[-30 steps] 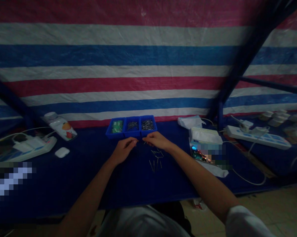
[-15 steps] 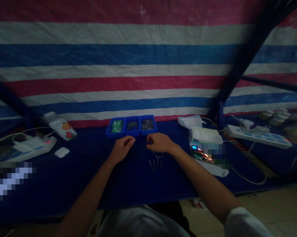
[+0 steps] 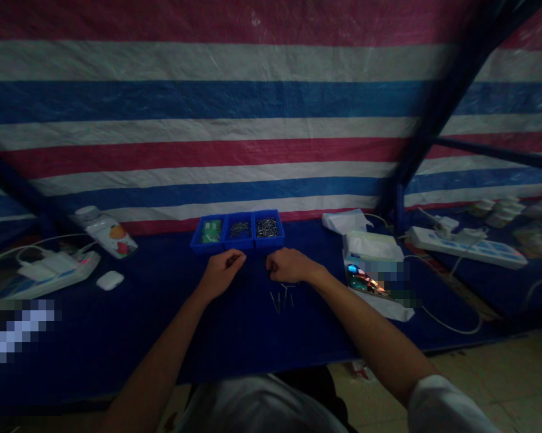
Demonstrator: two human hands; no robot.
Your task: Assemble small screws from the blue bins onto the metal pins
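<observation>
My left hand [image 3: 222,272] rests on the blue table in front of the bins, thumb and forefinger pinched together; anything between them is too small to make out. To its right my right hand [image 3: 291,264] is curled knuckles up, fingertips turned down and partly hidden. Several thin metal pins [image 3: 277,300] lie just below the right wrist. Beyond both hands stand three joined blue bins: the left bin [image 3: 207,246] holds green packets, the middle bin [image 3: 238,243] small dark metal parts, and the right bin [image 3: 269,242] shiny metal pieces.
A bottle [image 3: 113,234], a white case [image 3: 110,280] and a power strip [image 3: 68,270] sit at left. On the right are a tissue pack [image 3: 372,245], a shiny phone-like object [image 3: 365,280] and another power strip [image 3: 469,246] with cables. Striped sheeting [image 3: 253,144] hangs behind.
My right hand's fingers have curled in more tightly, and the hand has dropped slightly toward the table. My left hand stays pinched in nearly the same place. The view has shifted slightly.
</observation>
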